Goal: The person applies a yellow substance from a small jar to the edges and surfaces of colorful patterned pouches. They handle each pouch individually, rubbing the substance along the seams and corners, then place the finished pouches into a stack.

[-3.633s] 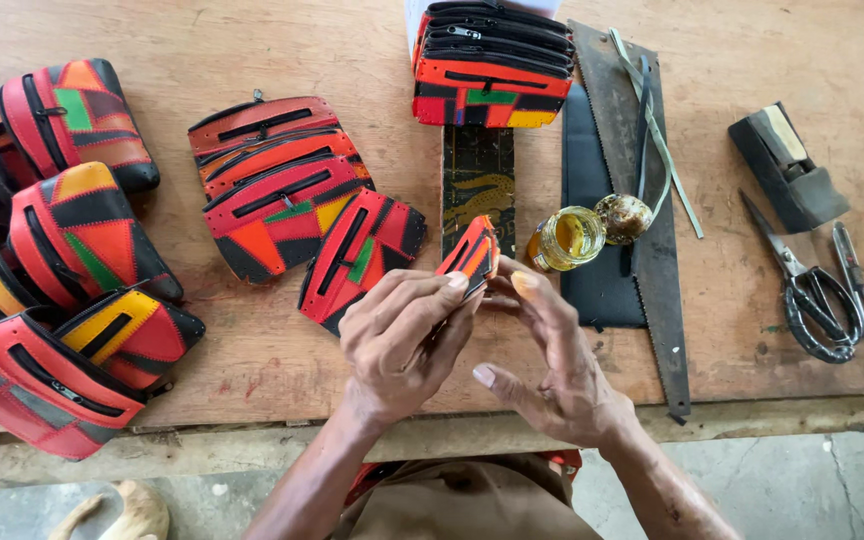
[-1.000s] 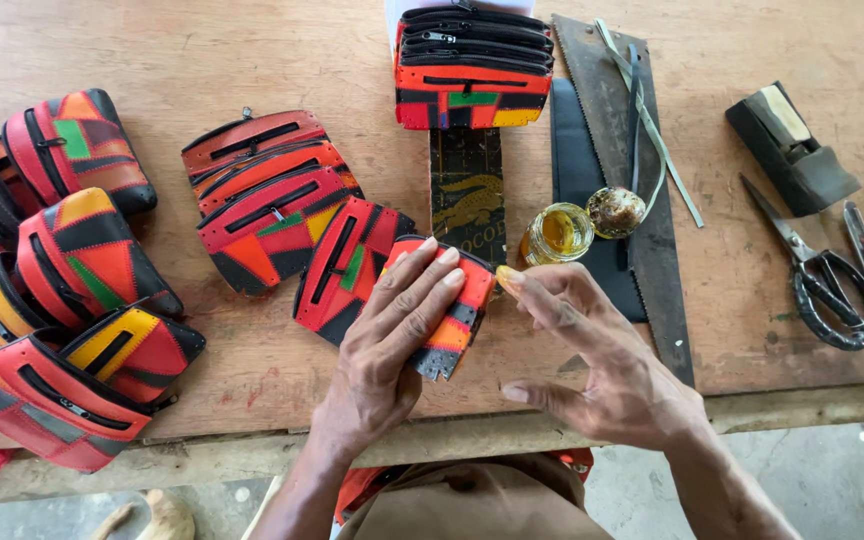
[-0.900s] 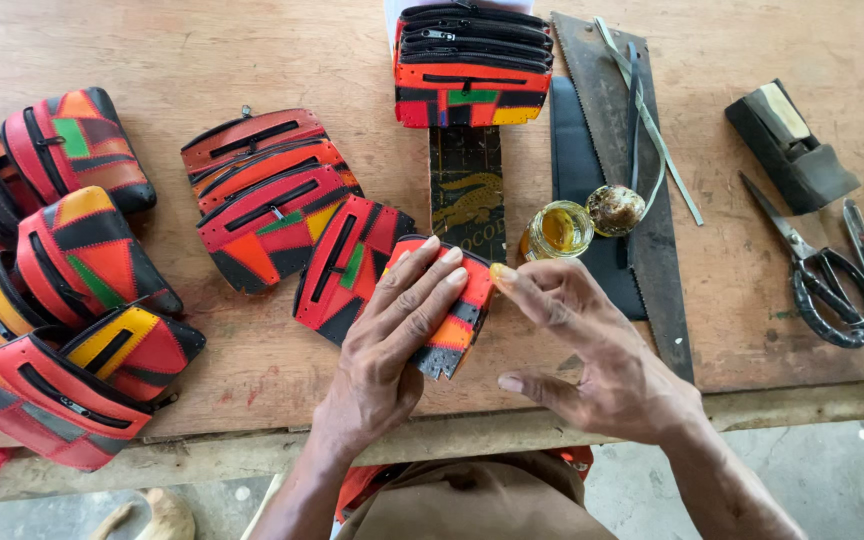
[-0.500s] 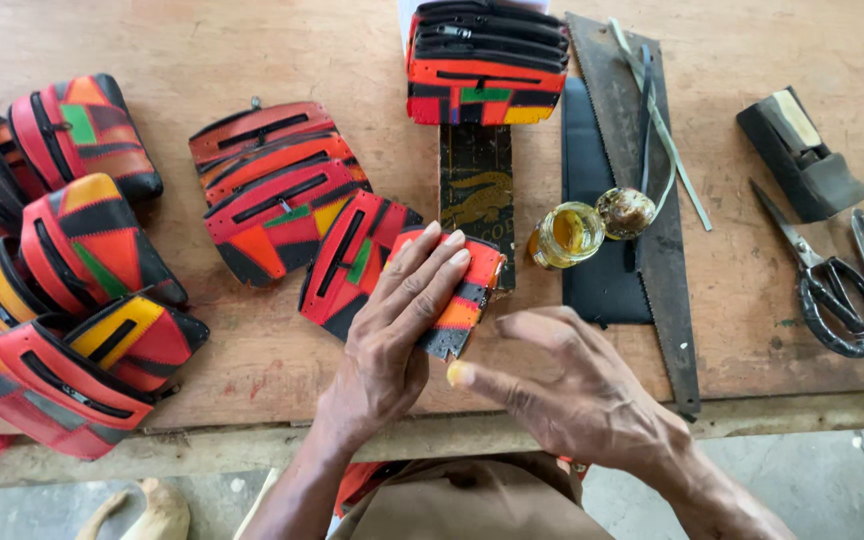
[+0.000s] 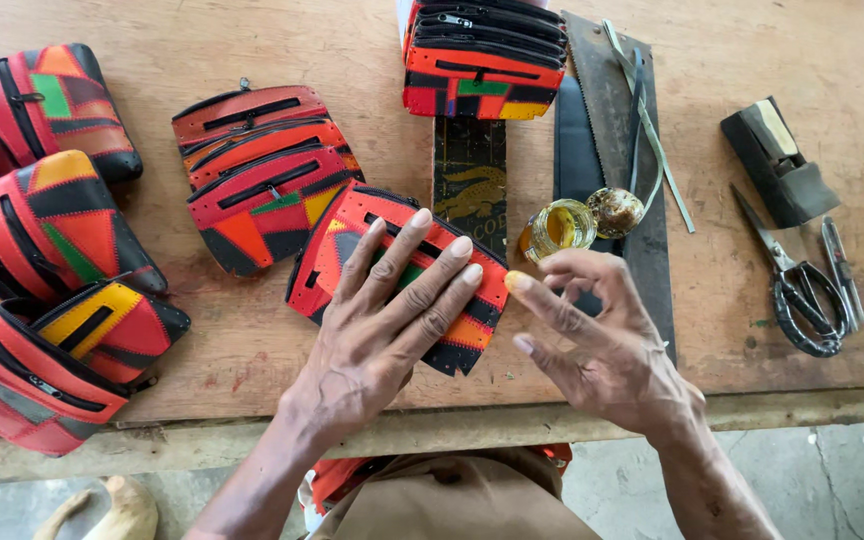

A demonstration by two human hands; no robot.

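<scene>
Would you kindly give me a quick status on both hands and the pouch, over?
Left hand flat on pouch. Right hand open, empty, beside glue jar. Nothing in the way.

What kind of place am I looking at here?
Probably a small leathercraft workshop: patchwork pouches in batches on a worn wooden workbench, with scissors and an open glue jar.

I'm seeing a leather craft workshop: worn wooden desk (image 5: 252, 350), stacked patchwork pouches (image 5: 262, 185), scissors (image 5: 797, 290), glue jar (image 5: 557, 228).
</scene>
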